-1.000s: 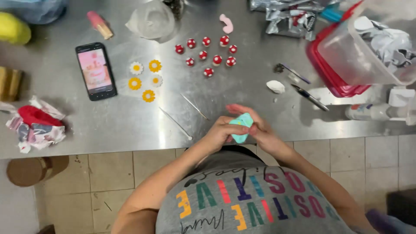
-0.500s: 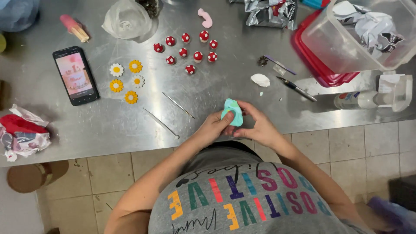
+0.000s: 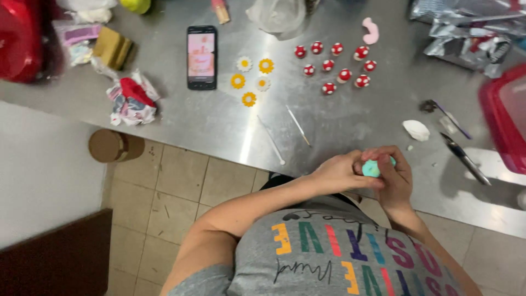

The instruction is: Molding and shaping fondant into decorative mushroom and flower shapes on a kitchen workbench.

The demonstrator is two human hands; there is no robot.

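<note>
Both hands, left hand [image 3: 339,174] and right hand [image 3: 395,178], pinch closed on the teal fondant lump [image 3: 371,168] at the steel table [image 3: 350,118] edge; squeezing too hard may deform it, or it may drop to the tiled floor [image 3: 175,192].

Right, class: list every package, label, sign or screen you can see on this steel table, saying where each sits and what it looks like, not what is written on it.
Smartphone: upper left of centre, flat on the table, black rectangle, lit pink screen.
Foil packets: top right corner, crumpled, silver.
Crumpled wrapper: left, near the table edge, white and red.
Clear plastic bag: top centre, scrunched.
Red-rimmed plastic container: right edge, partly out of view.
</note>
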